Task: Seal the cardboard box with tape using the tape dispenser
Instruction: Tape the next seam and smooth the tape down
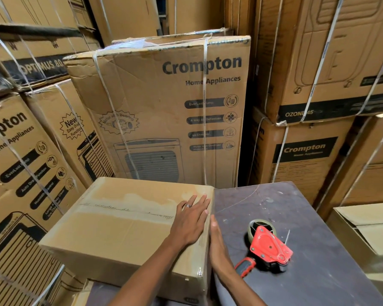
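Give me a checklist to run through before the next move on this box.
1. Flaps of the box closed flat: ok.
2. Tape along the top seam: ok, a strip shows.
3. Tape pressed down the right side: cannot tell, the right hand covers it.
4. Left hand steadying the top: ok.
5. Tape dispenser within reach on the table: ok, lying free.
6. Tape left on the roll: cannot tell.
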